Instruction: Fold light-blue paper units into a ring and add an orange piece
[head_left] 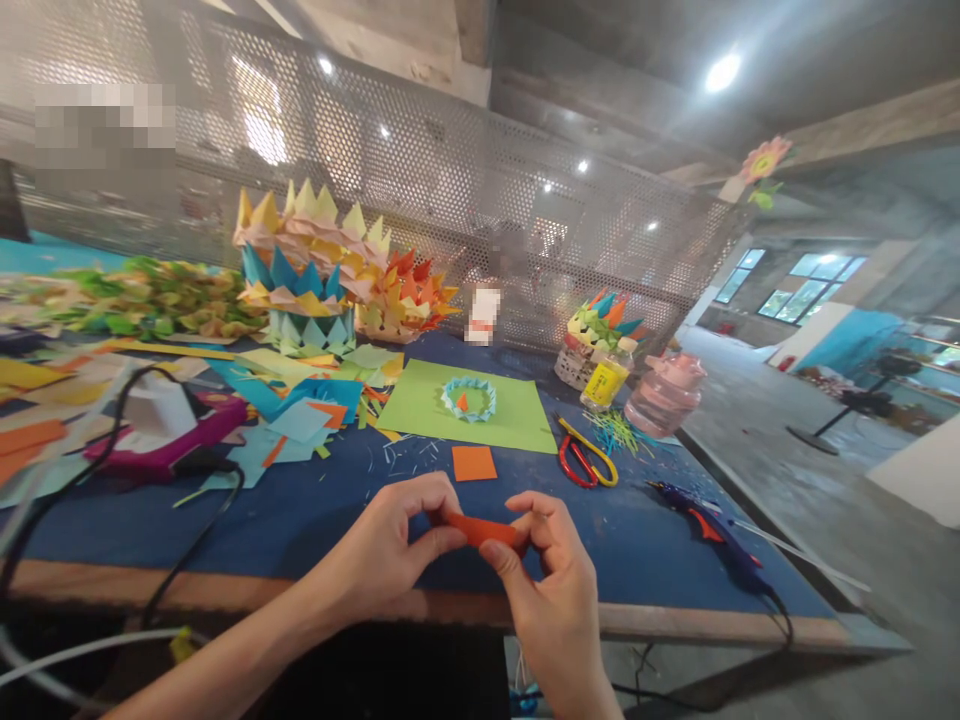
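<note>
Between my two hands, just above the table's near edge, is a folded strip of orange paper (484, 529). My left hand (420, 530) pinches its left end between thumb and fingers. At the other end, my right hand (544, 550) grips it with the thumb in front. Beyond them a flat orange paper square (475, 463) lies on the blue table. Farther back, a small ring of folded light-blue paper (489, 400) rests on a green sheet (517, 425), with one orange folded piece (462, 403) at the ring's near side.
Red-and-yellow scissors (585, 455) and a glue gun (712, 535) lie to the right. Behind the scissors stand a yellow-labelled bottle (604, 380) and a pink-lidded jug (664, 398). Paper scraps, a magenta box (176, 440) with cables and folded-paper crowns (311, 290) occupy the left.
</note>
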